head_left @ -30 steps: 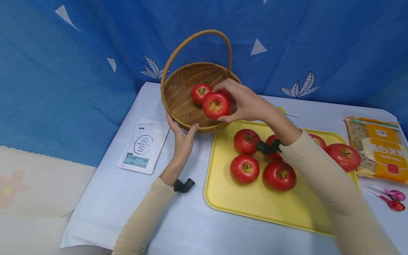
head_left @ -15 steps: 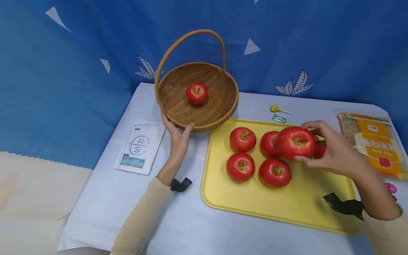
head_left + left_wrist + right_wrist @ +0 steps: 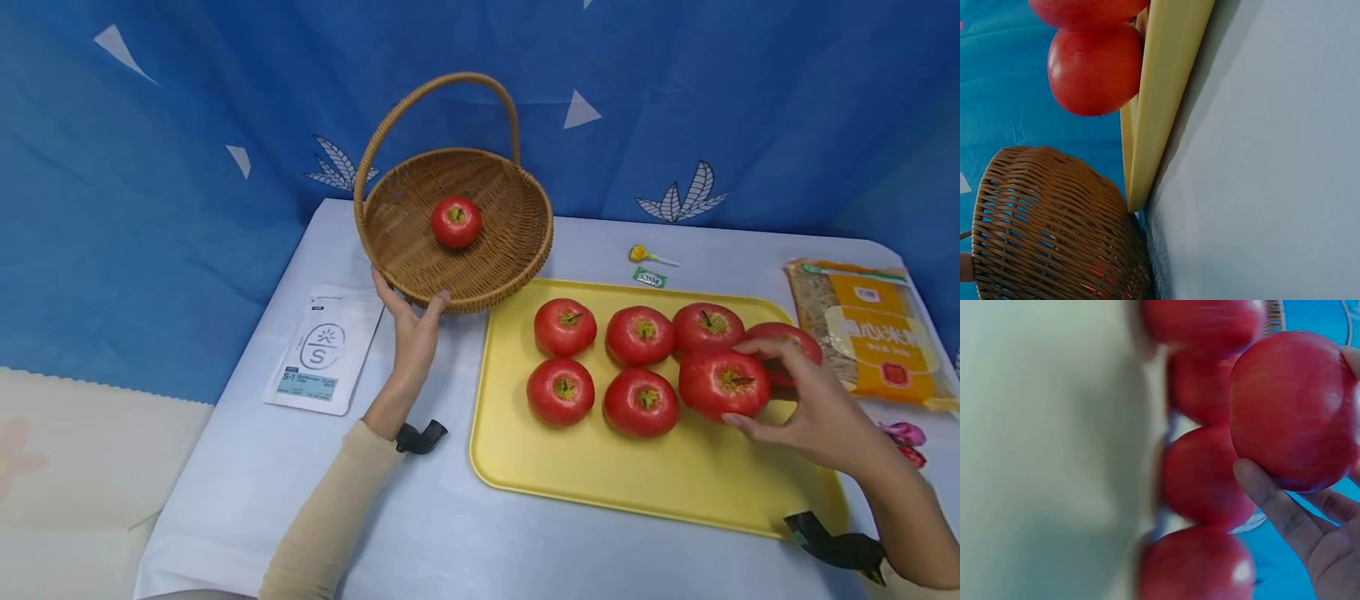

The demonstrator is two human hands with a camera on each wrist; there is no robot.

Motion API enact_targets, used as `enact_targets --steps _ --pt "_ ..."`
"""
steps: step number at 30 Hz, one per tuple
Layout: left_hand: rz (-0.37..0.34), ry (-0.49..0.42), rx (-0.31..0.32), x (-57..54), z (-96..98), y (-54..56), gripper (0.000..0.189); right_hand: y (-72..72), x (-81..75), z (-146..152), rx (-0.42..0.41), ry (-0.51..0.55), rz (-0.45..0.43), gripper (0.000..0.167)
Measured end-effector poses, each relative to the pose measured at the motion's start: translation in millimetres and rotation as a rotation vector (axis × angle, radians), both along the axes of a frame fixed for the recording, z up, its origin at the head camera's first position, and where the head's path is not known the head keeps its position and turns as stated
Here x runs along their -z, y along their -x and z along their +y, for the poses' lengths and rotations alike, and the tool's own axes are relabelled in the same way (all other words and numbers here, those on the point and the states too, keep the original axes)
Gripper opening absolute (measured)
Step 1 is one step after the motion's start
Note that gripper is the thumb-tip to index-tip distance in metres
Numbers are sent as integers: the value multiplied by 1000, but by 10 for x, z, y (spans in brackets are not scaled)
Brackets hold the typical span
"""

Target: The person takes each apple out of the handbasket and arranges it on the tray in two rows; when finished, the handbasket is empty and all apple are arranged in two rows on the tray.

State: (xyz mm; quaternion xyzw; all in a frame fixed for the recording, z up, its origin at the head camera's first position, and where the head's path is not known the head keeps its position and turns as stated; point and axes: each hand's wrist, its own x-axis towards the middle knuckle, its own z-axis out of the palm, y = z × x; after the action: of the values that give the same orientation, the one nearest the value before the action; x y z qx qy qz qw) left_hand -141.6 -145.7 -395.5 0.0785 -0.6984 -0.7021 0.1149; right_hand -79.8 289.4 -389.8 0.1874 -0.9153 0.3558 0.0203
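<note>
My left hand grips the near rim of a round wicker basket, with the thumb at the rim. The basket leans toward me, and a red apple lies inside. In my right hand is another red apple, pinched between thumb and fingers. It hangs over the yellow tray, at the right end of the front row. The right wrist view shows this held apple raised off the tray's surface. Several more apples stand on the tray in two rows, including a front one.
A white pouch lies left of the tray. An orange-labelled grain bag is at the right, with wrapped lollipops nearer me. Behind the tray lie a yellow lollipop and a small green packet. A blue curtain hangs behind.
My right hand has carried its apple from over the basket rightward to the tray, then lower toward the front row. The left hand has kept its grip on the basket.
</note>
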Motion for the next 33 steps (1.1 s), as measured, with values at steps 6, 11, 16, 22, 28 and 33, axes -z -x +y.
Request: enact_targets --steps 6,11,16,22,28,33 --pt "28 -5 8 19 -9 6 103 -154 275 124 35 54 -99 92" --pt "35 -4 9 19 -9 5 102 -197 408 88 44 -3 -168 88" --pt "30 -9 13 18 -7 5 102 -205 254 -7 45 -129 -34 95" --pt "28 -3 5 22 -10 11 103 141 -186 -342 -81 -168 191 96" --pt "10 -2 12 21 -1 -7 103 816 -548 -1056 -344 -165 271 79" --pt "12 -6 8 18 12 -6 102 1473 -714 -1745 -515 -155 225 70"
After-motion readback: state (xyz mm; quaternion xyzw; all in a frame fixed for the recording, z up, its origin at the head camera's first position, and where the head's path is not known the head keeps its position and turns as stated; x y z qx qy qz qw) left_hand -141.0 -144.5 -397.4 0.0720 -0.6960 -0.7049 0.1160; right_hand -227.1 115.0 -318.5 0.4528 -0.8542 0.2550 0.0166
